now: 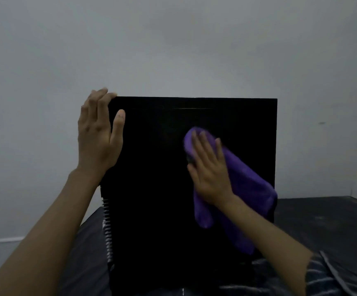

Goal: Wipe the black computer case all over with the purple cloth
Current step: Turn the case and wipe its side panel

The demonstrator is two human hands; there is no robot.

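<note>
- Black fills the middle of what I see: a tall, flat-panelled black computer case (162, 189) stands upright on a dark, scuffed tabletop (322, 221), with its broad face turned toward the person.
- At ten o'clock on the case, the left hand (97, 137) grasps the upper left corner. Its fingers run up the side wall with their tips at the top corner, and the thumb lies on the broad face, so the edge is clasped between them.
- At about two o'clock from the middle of the broad face, the right hand (209, 167) lies flat with straight, slightly spread fingers. The palm presses a soft purple cloth (248, 189) against the panel, and nothing is clenched. The hand looks a little blurred.
- One bunched end of the cloth shows past the fingertips at twelve o'clock of that hand. The rest hangs loose toward five o'clock, touching the panel and reaching the case's right edge.
- A row of pale vent slats (107, 231) runs down the case's left edge at seven o'clock.
- A plain grey wall (173, 50) rises behind everything at twelve o'clock, and a pale skirting strip (2, 240) crosses it low at eight o'clock.
- Dark fabric with pale stripes (322, 278) lies at five o'clock under the right forearm, and I cannot tell what it belongs to.
</note>
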